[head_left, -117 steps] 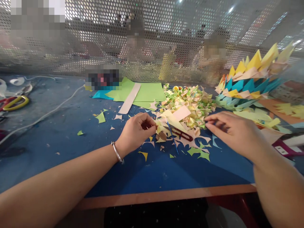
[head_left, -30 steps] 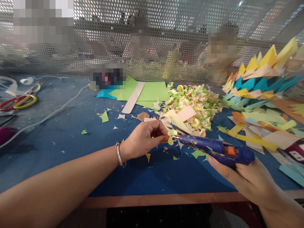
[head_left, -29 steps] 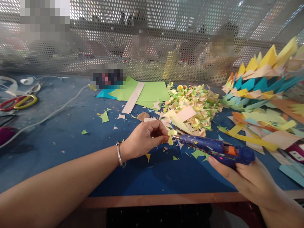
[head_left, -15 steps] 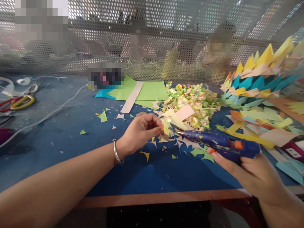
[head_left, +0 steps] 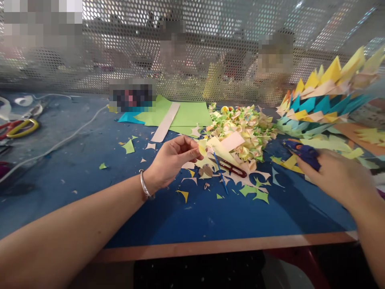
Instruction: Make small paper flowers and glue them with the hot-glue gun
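Observation:
Between the thumb and fingers of my left hand [head_left: 177, 157] is a small pale-yellow paper flower [head_left: 202, 147], held a little above the table. Out to the right, my right hand [head_left: 333, 170] is closed round a dark blue hot glue gun [head_left: 303, 151], which is blurred and tipped away from the flower. On the table just right of my left hand lie thread snips [head_left: 231, 166] with dark red handles and a thin blue stick [head_left: 221, 174]. Behind them is a heap of small green, yellow and pink paper flowers [head_left: 243, 128].
Green paper sheets [head_left: 189, 114] with a pale strip [head_left: 167, 122] lie at the back. A tiered folded-paper piece [head_left: 325, 100] stands at right. Yellow-handled scissors [head_left: 23, 128] and a white cord [head_left: 66, 140] are at left. Paper scraps [head_left: 129, 147] are scattered about. Perforated metal [head_left: 192, 52] borders the rear.
My right hand has carried the glue gun right and back, away from the paper flower, uncovering the thread snips. My left hand keeps the flower, shifted slightly left in view.

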Demonstrator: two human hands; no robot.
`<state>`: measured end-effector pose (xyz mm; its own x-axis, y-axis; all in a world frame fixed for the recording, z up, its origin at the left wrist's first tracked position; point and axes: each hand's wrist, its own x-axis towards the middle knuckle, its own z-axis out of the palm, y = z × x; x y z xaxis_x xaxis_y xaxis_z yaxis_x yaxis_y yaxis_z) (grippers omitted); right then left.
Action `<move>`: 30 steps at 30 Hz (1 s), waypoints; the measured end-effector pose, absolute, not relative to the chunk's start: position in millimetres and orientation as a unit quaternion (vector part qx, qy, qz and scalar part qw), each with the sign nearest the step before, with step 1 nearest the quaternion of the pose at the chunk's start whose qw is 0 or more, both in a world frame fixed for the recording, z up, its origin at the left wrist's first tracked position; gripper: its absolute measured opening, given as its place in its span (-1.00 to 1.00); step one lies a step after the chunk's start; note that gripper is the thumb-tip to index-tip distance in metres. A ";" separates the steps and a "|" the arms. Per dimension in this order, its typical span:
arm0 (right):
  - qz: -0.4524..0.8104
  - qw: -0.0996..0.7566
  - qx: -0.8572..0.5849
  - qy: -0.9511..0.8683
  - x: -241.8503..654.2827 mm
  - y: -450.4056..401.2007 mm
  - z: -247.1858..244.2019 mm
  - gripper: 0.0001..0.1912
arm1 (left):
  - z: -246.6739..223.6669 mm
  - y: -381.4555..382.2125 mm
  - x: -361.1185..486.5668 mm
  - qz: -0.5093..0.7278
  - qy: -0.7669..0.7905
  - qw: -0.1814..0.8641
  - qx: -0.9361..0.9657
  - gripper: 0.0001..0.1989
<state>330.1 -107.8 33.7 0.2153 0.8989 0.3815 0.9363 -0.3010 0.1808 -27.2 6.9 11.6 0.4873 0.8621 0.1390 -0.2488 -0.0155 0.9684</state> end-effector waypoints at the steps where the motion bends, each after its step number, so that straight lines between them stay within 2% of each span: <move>1: -0.201 0.010 -0.783 -0.588 332.2 -104.4 33.0 -0.69 | 11.5 7.0 -27.1 0.431 0.268 0.637 0.581 -0.85; 4: -0.135 -0.021 -0.761 -0.634 342.7 -97.4 28.1 -0.72 | 11.4 6.8 -26.9 0.431 0.274 0.601 0.615 -0.87; 7: -0.118 -0.020 -0.729 -0.674 346.6 -97.7 26.1 -0.62 | 11.1 6.4 -26.3 0.421 0.282 0.566 0.650 -0.89; 9: -0.168 0.018 -0.702 -0.692 332.2 -101.3 30.3 -0.65 | 10.4 6.5 -25.5 0.421 0.280 0.549 0.666 -0.89; 11: -0.160 0.088 -0.654 -0.734 301.3 -104.6 37.3 -0.72 | 9.3 7.0 -24.8 0.425 0.279 0.538 0.672 -0.89; 13: -0.096 0.147 -0.575 -0.799 261.1 -104.6 43.2 -0.75 | 8.1 7.4 -24.5 0.430 0.280 0.532 0.673 -0.88; 15: -0.016 0.165 -0.479 -0.862 222.9 -100.0 44.7 -0.78 | 7.2 7.5 -24.7 0.433 0.278 0.529 0.675 -0.88; 19: 0.042 0.141 -0.392 -0.908 179.6 -82.1 37.7 -0.80 | 6.6 7.2 -26.1 0.428 0.278 0.517 0.688 -0.89; 23: 0.062 0.119 -0.379 -0.915 171.9 -68.6 28.3 -0.82 | 5.6 8.1 -25.9 0.429 0.283 0.500 0.697 -0.89; 30: 0.084 0.140 -0.376 -0.912 171.7 -63.0 15.7 -0.81 | 5.0 7.9 -23.8 0.433 0.275 0.514 0.687 -0.90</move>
